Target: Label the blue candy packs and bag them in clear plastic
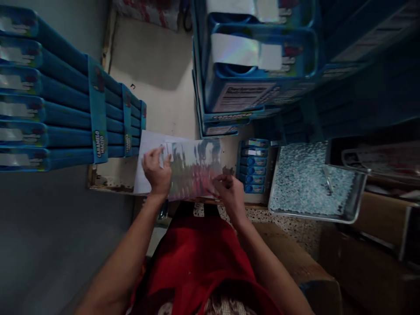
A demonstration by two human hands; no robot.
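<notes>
A shiny, reflective sheet (188, 168) with silvery, greenish and pink glare lies near the table's front edge. White paper (144, 175) shows under its left side. My left hand (158, 171) rests over the sheet's left end, thumb and forefinger apart, with a small whitish patch between them. At the lower right edge of the sheet, my right hand (232, 192) has its fingers pinched together on it. The fingertips are dim and slightly blurred.
Blue banded boxes (68, 113) are stacked at left. More blue boxes (262, 83) with shiny seals rise at the back right. Small blue packs (254, 168) stand right of my right hand. A metal tray (315, 216) holds blue-white pieces and a scoop-like tool. Cardboard boxes (295, 262) sit below.
</notes>
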